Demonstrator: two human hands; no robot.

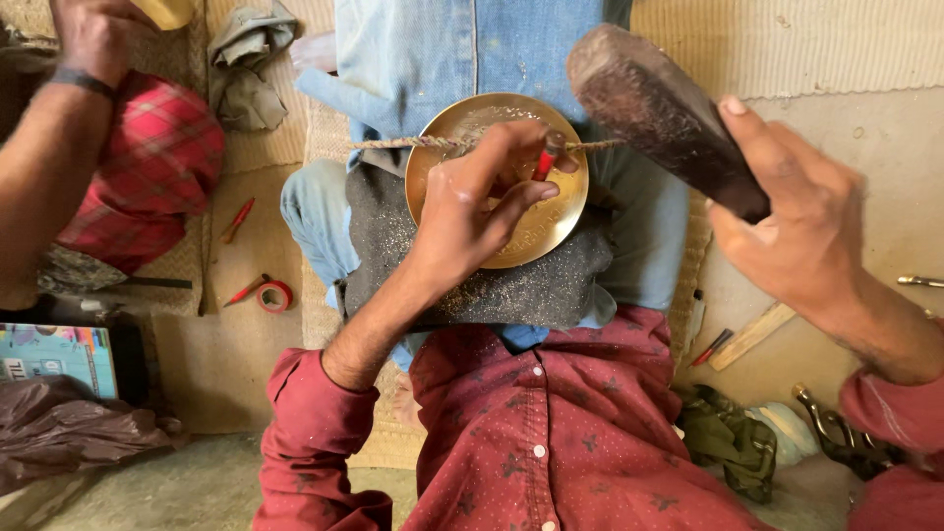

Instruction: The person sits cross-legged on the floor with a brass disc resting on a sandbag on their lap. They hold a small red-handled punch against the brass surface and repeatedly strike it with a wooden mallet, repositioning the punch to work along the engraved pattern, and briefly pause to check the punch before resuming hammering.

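A round brass plate [462, 123] rests on a grey glittery cloth [393, 246] over my lap, held under a taut twisted cord [393, 144]. My left hand [472, 202] lies on the plate and pinches a small red-handled chisel [544, 162] upright against the metal. My right hand [796, 231] is raised at the right and grips a dark wooden mallet [659, 108] whose head hangs above the plate's right edge.
Another person's arm [44, 147] and red checked cloth [147, 167] fill the upper left. A roll of red tape [274, 296] and red-handled tools [237, 218] lie on the mat. A wooden stick [752, 335], green cloth [728, 438] and metal tongs [836, 433] sit at right.
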